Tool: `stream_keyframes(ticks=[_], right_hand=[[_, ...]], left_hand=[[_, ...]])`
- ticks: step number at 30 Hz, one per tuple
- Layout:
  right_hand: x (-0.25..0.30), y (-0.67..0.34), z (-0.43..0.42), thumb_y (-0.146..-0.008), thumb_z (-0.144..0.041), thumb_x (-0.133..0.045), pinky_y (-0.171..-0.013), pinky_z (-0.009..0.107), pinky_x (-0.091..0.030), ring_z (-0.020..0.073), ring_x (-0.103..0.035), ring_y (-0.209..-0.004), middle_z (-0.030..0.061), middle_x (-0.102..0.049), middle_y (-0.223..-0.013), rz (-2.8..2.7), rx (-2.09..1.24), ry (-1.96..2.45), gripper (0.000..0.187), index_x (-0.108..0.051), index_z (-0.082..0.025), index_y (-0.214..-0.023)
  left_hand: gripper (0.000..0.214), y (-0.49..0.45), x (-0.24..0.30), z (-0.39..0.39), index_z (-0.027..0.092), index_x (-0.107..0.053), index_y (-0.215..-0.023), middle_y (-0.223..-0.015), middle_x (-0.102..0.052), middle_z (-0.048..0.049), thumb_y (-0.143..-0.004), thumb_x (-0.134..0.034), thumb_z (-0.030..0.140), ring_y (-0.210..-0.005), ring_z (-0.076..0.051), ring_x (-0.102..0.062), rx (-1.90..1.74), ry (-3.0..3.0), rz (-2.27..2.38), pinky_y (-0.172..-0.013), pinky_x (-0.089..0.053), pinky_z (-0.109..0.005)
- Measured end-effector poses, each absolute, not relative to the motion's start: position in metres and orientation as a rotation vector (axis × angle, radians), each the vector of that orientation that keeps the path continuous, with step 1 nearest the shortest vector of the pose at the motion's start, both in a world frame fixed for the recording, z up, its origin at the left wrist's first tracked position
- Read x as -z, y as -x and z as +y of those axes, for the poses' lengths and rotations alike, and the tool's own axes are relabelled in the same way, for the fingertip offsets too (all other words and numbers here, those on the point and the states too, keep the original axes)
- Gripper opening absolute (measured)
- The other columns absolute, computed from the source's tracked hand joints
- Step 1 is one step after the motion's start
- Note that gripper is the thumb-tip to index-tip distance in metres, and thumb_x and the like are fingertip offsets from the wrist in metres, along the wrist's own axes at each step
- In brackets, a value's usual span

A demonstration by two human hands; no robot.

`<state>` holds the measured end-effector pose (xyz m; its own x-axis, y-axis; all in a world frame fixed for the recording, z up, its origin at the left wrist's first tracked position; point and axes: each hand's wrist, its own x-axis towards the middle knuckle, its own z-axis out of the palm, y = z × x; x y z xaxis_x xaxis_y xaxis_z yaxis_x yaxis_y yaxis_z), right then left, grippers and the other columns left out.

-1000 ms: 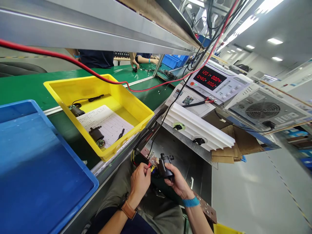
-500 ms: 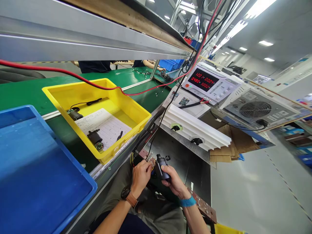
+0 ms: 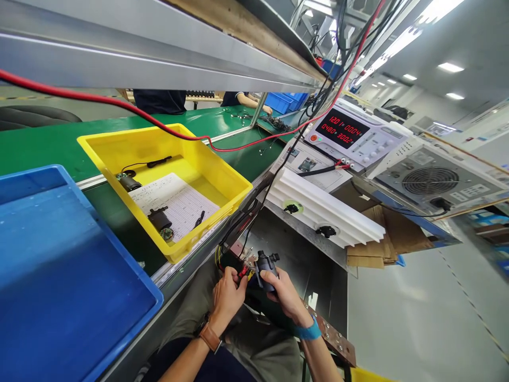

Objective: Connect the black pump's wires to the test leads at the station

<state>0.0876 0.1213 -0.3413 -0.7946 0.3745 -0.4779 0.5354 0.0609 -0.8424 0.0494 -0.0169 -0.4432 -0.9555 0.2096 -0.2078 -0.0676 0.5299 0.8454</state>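
Note:
My right hand (image 3: pixel 287 293) is wrapped round a small black pump (image 3: pixel 265 265) with stub ports at its top, held above my lap. Just to its left, my left hand (image 3: pixel 229 297) is closed, thumb and finger pinching what looks like a red clip (image 3: pixel 243 271). A bit of yellow shows between this clip and the pump. Behind the fingers lies a copper-coloured strip (image 3: pixel 238 249) with metal studs. Whether the clip touches the pump, I cannot tell.
A yellow bin (image 3: pixel 210 207) holds pump parts and a written sheet (image 3: pixel 186 199). Left of it is a blue tray (image 3: pixel 71 276). A power supply (image 3: pixel 358 135) with red digits stands at right, behind a white ridged block (image 3: pixel 334 212). A red cable (image 3: pixel 139 114) hangs across the view.
My left hand has shifted slightly down, and a red clip now shows at its fingertips. The pump stays in my right hand. The view has turned a little.

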Motion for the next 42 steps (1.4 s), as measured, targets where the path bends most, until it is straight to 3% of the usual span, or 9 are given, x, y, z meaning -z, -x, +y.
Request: stream_keyframes(ticks=[5, 13, 20, 25, 36, 42], right_hand=[[0.332, -0.083, 0.118, -0.059, -0.062, -0.058, -0.055, 0.025, -0.034, 0.0170, -0.045, -0.069, 0.0017, -0.051, -0.073, 2.327, 1.510, -0.930, 0.056, -0.055, -0.015, -0.088], [0.341, -0.080, 0.123, -0.060, -0.066, -0.053, -0.054, 0.028, -0.037, 0.0185, -0.047, -0.067, 0.0043, -0.052, -0.073, 2.471, 1.234, -0.868, 0.055, -0.055, -0.016, -0.083], [0.344, -0.076, 0.125, -0.061, -0.069, -0.051, -0.054, 0.030, -0.035, 0.0176, -0.044, -0.061, 0.0044, -0.052, -0.070, 2.493, 1.090, -0.795, 0.059, -0.055, -0.015, -0.085], [0.339, -0.071, 0.121, -0.061, -0.067, -0.049, -0.058, 0.031, -0.035, 0.0210, -0.049, -0.065, 0.0053, -0.056, -0.069, 2.537, 0.937, -0.713, 0.055, -0.055, -0.016, -0.083], [0.336, -0.074, 0.123, -0.062, -0.064, -0.051, -0.058, 0.031, -0.032, 0.0190, -0.046, -0.062, 0.0022, -0.053, -0.064, 2.597, 0.885, -0.569, 0.046, -0.050, -0.019, -0.075], [0.349, -0.083, 0.134, -0.065, -0.063, -0.053, -0.057, 0.031, -0.033, 0.0188, -0.044, -0.061, 0.0020, -0.049, -0.064, 2.683, 0.827, -0.512, 0.043, -0.046, -0.021, -0.071]], left_hand=[[0.015, -0.045, 0.453, -0.005, 0.022, -0.051, -0.099, -0.083, -0.072, -0.0031, -0.089, -0.062, 0.024, -0.078, -0.019, -0.070, -1.665, 0.025, 2.183, -0.069, -0.044, -0.027], [0.021, -0.041, 0.459, -0.001, 0.022, -0.050, -0.090, -0.068, -0.061, 0.0042, -0.080, -0.068, 0.014, -0.063, -0.014, -0.060, -1.937, 0.160, 1.885, -0.060, -0.040, -0.024], [0.028, -0.041, 0.474, -0.003, 0.022, -0.052, -0.092, -0.070, -0.061, 0.0043, -0.077, -0.076, 0.025, -0.064, -0.013, -0.058, -1.937, 0.151, 1.851, -0.061, -0.040, -0.025], [0.030, -0.042, 0.482, -0.002, 0.021, -0.054, -0.094, -0.070, -0.062, 0.0040, -0.077, -0.078, 0.031, -0.065, -0.013, -0.060, -1.933, 0.146, 1.838, -0.062, -0.041, -0.024], [0.021, -0.042, 0.468, -0.002, 0.021, -0.053, -0.089, -0.068, -0.062, 0.0050, -0.077, -0.069, 0.015, -0.062, -0.012, -0.058, -1.877, 0.221, 1.933, -0.060, -0.039, -0.025], [0.020, -0.043, 0.467, -0.001, 0.021, -0.053, -0.089, -0.068, -0.062, 0.0050, -0.078, -0.069, 0.017, -0.063, -0.013, -0.059, -1.847, 0.206, 1.952, -0.059, -0.038, -0.026]])
